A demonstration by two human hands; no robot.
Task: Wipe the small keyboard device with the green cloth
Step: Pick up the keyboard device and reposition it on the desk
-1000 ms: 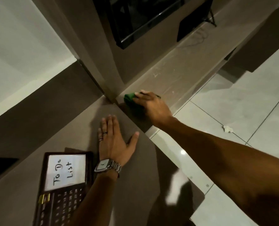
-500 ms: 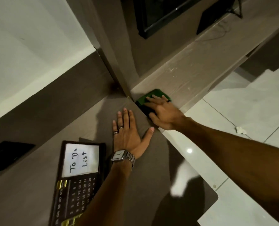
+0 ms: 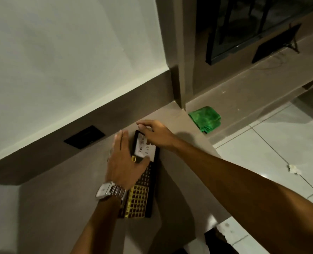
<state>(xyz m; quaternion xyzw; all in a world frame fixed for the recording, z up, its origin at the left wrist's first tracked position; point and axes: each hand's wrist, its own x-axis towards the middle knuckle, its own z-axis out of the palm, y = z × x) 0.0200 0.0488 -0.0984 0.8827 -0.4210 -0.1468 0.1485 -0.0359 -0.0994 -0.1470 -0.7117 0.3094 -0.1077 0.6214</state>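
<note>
Small black keyboard device (image 3: 143, 182) with gold-framed keys and a white handwritten note on its screen, flat on the brown matte counter (image 3: 64, 208), long axis running near to far, lettering partly hidden by fingers. Left hand (image 3: 123, 162), steel watch at the wrist, spread loose across the device's left edge and upper keys, thumb on the screen's near edge, clasping nothing. Right hand (image 3: 154, 133) curled over the far top corner, fingertips touching the casing; firm hold or light touch not clear. Folded green cloth (image 3: 205, 118) lying untouched on the lower ledge, well apart to the far right. Wiping apparently not begun, device being steadied or repositioned; next move likely calls for the right hand to fetch the cloth
</note>
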